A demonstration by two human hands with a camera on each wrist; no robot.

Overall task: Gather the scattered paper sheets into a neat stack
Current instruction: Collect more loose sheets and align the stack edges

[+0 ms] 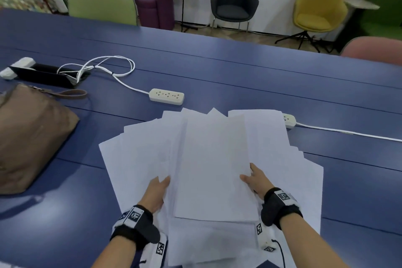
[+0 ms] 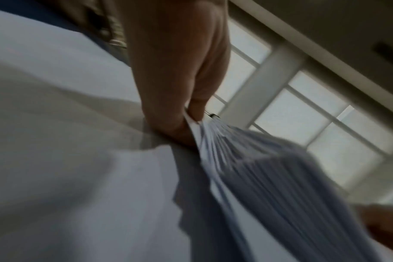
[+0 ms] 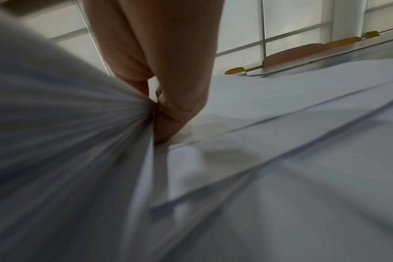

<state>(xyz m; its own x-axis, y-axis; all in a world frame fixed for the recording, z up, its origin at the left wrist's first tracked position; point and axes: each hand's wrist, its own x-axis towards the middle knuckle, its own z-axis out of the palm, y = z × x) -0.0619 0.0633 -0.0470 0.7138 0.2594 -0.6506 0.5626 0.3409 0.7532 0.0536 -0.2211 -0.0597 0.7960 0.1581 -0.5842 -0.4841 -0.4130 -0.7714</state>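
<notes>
White paper sheets [image 1: 139, 154] lie fanned and overlapping on the blue table [image 1: 239, 76] in front of me. On top sits a squarer bundle of sheets [image 1: 213, 169]. My left hand [image 1: 159, 187] holds the bundle's left edge and my right hand [image 1: 252, 177] its right edge, thumb on top. In the left wrist view my left hand [image 2: 188, 120] pinches the sheaf [image 2: 269, 177], which fans out from the fingers. The right wrist view shows my right hand [image 3: 156, 109] pinching the sheaf [image 3: 79, 141] the same way, with more sheets [image 3: 303, 159] flat beneath.
A white power strip [image 1: 166, 96] lies just beyond the papers, and a second one [image 1: 289, 120] pokes out at their right, its cord running right. A brown bag [image 1: 32, 137] and a black case [image 1: 43, 74] sit at the left. Chairs stand behind the table.
</notes>
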